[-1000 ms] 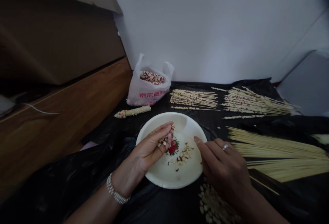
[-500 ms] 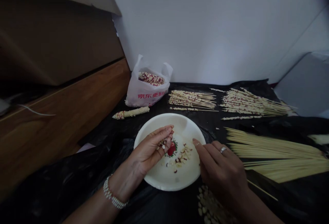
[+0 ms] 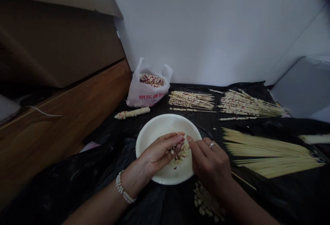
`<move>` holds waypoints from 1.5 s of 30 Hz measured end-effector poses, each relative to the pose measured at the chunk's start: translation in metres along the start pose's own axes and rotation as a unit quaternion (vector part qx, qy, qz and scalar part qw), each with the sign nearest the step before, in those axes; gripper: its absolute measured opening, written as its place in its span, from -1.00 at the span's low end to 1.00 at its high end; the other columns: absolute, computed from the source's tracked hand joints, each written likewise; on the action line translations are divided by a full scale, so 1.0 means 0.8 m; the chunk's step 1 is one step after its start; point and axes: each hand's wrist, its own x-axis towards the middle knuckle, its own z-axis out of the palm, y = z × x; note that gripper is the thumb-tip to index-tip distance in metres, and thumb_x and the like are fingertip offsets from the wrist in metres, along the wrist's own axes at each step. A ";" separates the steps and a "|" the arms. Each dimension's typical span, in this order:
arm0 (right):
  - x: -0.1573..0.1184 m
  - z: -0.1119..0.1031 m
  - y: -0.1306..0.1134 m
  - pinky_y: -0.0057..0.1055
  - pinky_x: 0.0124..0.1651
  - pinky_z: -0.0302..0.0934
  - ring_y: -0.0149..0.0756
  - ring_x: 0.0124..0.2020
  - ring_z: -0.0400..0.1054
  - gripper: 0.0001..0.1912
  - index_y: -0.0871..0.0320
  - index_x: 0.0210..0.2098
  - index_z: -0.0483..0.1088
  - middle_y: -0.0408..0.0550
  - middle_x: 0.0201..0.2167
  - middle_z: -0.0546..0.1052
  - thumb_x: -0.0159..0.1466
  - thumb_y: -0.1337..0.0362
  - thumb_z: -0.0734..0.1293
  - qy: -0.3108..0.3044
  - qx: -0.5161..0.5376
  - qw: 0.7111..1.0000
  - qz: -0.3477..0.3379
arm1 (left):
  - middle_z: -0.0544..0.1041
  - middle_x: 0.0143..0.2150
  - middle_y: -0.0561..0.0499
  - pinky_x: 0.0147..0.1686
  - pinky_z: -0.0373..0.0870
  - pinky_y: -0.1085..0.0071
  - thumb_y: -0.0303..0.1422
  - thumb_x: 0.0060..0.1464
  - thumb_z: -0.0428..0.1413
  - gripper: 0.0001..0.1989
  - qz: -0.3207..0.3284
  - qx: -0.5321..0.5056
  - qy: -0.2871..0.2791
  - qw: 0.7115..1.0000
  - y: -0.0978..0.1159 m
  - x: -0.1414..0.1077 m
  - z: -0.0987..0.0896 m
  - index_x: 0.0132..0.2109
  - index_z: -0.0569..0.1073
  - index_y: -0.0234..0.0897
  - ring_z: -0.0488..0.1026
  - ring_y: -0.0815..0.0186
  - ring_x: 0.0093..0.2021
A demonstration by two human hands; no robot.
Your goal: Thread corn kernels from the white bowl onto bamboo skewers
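Over the white bowl (image 3: 144, 139), my left hand (image 3: 161, 152) is curled around a small heap of pale and red corn kernels (image 3: 172, 151), its thumb and fingertips pinched together. My right hand (image 3: 210, 159), a ring on one finger, is closed on a thin bamboo skewer (image 3: 243, 181), whose long end sticks out behind the hand. Its fingertips are close to those of the left; whether kernels are on the skewer's front end is hidden. Loose kernels (image 3: 184, 151) lie in the bowl, partly covered by the left hand.
Behind the bowl stand a plastic bag (image 3: 146, 94) of corn cobs and a partly stripped cob (image 3: 132, 113). Kernel-threaded skewers lie in a near pile (image 3: 190, 99) and a right pile (image 3: 239, 104). Bare skewers (image 3: 270, 152) fan out at right. Pale pieces (image 3: 206, 201) lie below my right hand.
Both hands have come closer together over the bowl: the left moved right, the right moved left with the skewer. The view has shifted slightly.
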 end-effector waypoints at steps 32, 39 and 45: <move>-0.014 0.000 0.023 -0.34 -0.24 0.15 -0.33 -0.36 0.28 -0.40 0.29 0.22 0.15 -0.01 -0.37 0.51 0.19 0.46 0.30 -0.015 0.078 0.997 0.001 | 0.54 -0.12 -0.12 -0.12 0.38 0.46 -0.57 0.07 0.09 -0.83 -0.003 -0.076 0.094 0.993 0.047 0.011 -0.011 -0.18 0.49 -0.36 0.48 0.33 -0.11; -0.014 0.001 0.023 -0.34 -0.23 0.15 -0.34 -0.34 0.29 -0.43 0.31 0.20 0.17 0.00 -0.37 0.51 0.20 0.46 0.28 -0.020 0.090 0.996 0.009 | 0.50 -0.40 0.04 -0.28 0.35 0.55 -0.57 0.01 0.15 -0.69 0.014 -0.041 0.088 0.995 0.046 0.006 -0.007 -0.06 0.51 -0.29 0.41 0.44 -0.37; -0.012 -0.001 0.024 -0.34 -0.23 0.16 -0.35 -0.36 0.27 -0.45 0.32 0.18 0.20 -0.02 -0.38 0.50 0.19 0.46 0.29 -0.026 0.079 0.997 0.007 | 0.54 -0.29 -0.04 -0.16 0.36 0.51 -0.55 0.04 0.14 -0.75 0.006 -0.038 0.051 0.998 0.042 0.006 -0.010 -0.10 0.53 -0.34 0.44 0.41 -0.27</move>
